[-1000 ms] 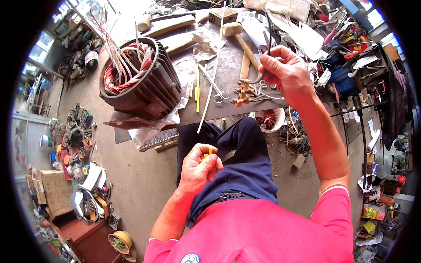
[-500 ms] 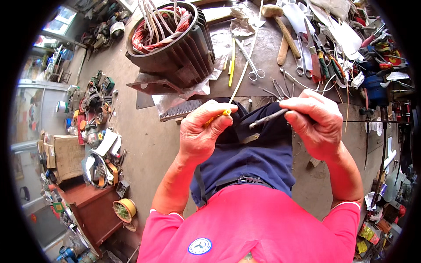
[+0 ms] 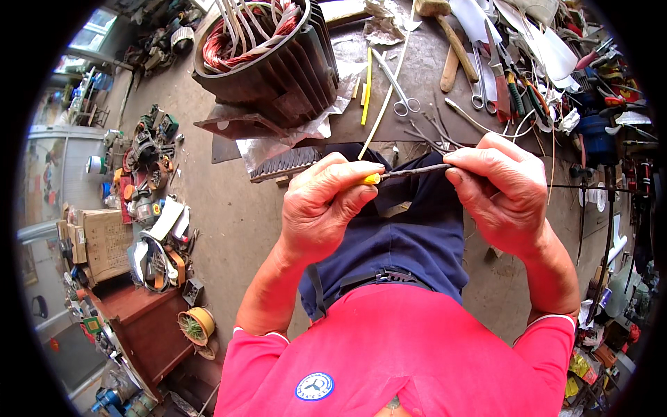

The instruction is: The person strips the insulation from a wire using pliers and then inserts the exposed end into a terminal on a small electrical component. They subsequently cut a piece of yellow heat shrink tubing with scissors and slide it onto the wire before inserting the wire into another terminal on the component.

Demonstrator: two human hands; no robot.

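Near: red shirt [image 3: 417, 340], dark blue trousers [image 3: 396, 243] beyond. Left hand [image 3: 321, 198]: thumb and fingers closed on short yellow tube [image 3: 370, 179], open end facing right. Right hand [image 3: 504, 191]: fingers pinch dark cable [image 3: 417, 171], its thin tip pointing left, at the tube's mouth; cannot tell if it is inside. Tube and cable are above the lap, at the near side of the desk [image 3: 429, 66]. Just beyond the cable, loose dark wires [image 3: 439, 139] fan out by the near edge. Farther: scissors [image 3: 397, 90], crossed by pale rod [image 3: 380, 115]; yellow strip [image 3: 367, 90] just left. Left: ribbed motor housing [image 3: 278, 90], on crumpled sheet [image 3: 278, 147]. Far, right of scissors: mallet [image 3: 458, 48].
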